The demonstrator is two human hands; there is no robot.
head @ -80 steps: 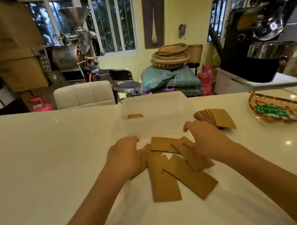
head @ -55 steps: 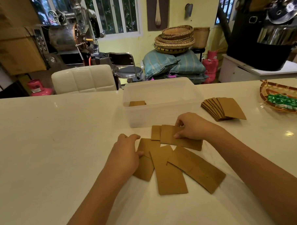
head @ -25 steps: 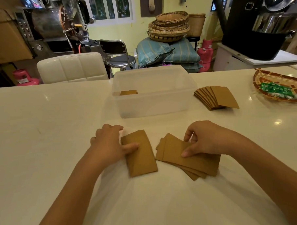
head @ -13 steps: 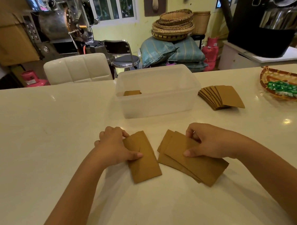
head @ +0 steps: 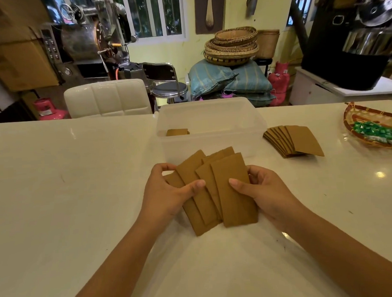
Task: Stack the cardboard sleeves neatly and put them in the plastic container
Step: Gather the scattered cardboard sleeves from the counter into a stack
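Just beyond the fingers, the plastic container stands in the way, its near wall close behind the fanned cardboard sleeves. Left of the fingers the worktop lies bare; to the right, another sleeve stack and a woven basket stand well apart.

Gripping fanned cardboard sleeves over white counter.
Pinching with left hand and right hand; plastic container sitting at 12 o'clock.

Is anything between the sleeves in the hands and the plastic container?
Nothing visible. The fanned sleeves sit just in front of the open container, held by the left hand and right hand.
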